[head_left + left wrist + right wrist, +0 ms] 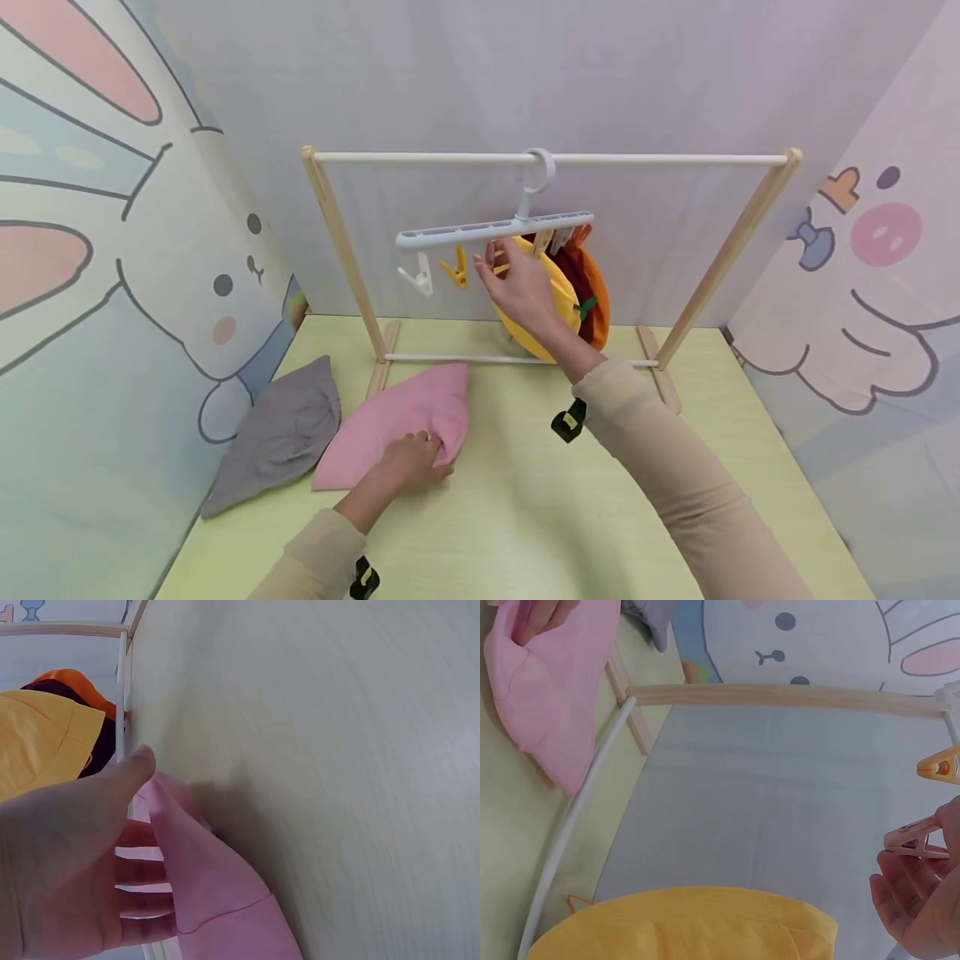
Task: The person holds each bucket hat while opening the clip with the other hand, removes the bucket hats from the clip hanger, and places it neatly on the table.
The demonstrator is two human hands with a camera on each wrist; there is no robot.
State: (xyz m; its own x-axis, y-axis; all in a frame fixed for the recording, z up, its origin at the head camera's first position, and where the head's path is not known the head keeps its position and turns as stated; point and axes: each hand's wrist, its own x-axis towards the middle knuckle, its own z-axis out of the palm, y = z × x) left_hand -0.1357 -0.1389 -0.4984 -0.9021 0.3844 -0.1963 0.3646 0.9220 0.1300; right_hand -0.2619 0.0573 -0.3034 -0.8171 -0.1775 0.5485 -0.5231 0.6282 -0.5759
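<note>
My left hand (411, 462) pinches the edge of a folded pink cloth hat (390, 421) lying on the table. In the left wrist view, the thumb is at the hat's edge and the fingers reach behind the cloth. Up at the hanger (480, 232), my right hand (522, 287) pinches a pale pink clothes clip (915, 838). A white clip (420, 273) and a yellow clip (456, 268) dangle left of it. Close behind the right hand, a yellow hat (555, 308), a dark red hat (576, 271) and an orange hat (597, 292) hang from clips.
A wooden rack (738, 242) with a white top rod (420, 157) carries the hanger. Left of the pink hat, a grey hat (281, 425) lies on the table (480, 542). Cartoon-printed walls (225, 200) enclose the sides.
</note>
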